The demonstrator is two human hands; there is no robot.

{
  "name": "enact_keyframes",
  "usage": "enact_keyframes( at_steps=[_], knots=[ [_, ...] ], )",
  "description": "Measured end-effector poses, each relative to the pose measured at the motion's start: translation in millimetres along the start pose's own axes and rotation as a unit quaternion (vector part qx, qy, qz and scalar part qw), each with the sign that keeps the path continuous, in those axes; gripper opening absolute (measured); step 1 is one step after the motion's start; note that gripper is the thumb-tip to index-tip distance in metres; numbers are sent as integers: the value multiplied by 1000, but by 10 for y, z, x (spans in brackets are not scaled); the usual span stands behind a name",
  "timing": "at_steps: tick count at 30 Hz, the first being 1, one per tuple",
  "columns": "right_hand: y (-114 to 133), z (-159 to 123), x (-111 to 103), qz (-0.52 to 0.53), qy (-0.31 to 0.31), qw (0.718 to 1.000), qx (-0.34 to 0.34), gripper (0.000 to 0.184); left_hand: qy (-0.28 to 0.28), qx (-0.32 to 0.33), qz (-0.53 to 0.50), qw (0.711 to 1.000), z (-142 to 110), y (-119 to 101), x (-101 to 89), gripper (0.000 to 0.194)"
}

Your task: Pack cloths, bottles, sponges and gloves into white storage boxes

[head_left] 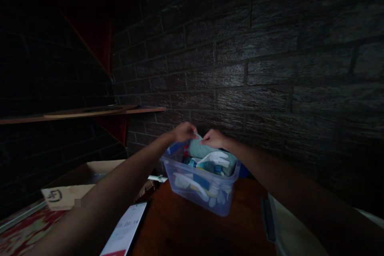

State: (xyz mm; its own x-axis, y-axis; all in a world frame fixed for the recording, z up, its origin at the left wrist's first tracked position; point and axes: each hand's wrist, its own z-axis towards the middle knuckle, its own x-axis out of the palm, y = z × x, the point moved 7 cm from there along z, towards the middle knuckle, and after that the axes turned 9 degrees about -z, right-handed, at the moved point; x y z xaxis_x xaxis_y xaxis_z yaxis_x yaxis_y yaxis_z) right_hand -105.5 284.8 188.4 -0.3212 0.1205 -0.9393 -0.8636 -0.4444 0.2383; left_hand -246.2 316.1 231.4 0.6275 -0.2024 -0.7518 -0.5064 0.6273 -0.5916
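A clear plastic bin (pixel 223 204) stands on a dark wooden table (pixel 186 228) and holds several small items, among them white packets and a blue-capped bottle. Over its far rim my left hand (pixel 184 131) and my right hand (pixel 213 139) both pinch the top edge of a pale teal cloth (pixel 199 150) that rises out of the bin. Both hands' fingers are closed on the cloth, close together.
A dark brick wall (pixel 255 68) stands right behind the bin. Wooden shelves (pixel 90 113) jut from the corner at left. An open cardboard box (pixel 75 192) sits lower left, a lit phone screen (pixel 126 230) lies near my left forearm, and a pale container (pixel 288 228) is at lower right.
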Motion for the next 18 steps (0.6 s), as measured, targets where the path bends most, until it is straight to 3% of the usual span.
enact_keyframes(
  at_steps=[5,8,11,15,18],
  knots=[
    [39,-18,-510,38,-122,992,10,29,-90,31,-148,984,-90,-264,-132,45],
    [91,-118,-865,57,-185,981,11,29,-71,26,-215,974,-256,-445,-107,54],
    [104,-283,-1148,79,-222,972,12,28,-47,20,-261,964,-427,-718,-132,50],
    [7,-702,-1507,122,-280,952,28,25,-50,43,-307,950,-491,-1301,-75,47],
    [-87,-1273,-1766,162,-352,921,43,25,-76,68,-334,937,-418,-1780,186,49]
  ],
)
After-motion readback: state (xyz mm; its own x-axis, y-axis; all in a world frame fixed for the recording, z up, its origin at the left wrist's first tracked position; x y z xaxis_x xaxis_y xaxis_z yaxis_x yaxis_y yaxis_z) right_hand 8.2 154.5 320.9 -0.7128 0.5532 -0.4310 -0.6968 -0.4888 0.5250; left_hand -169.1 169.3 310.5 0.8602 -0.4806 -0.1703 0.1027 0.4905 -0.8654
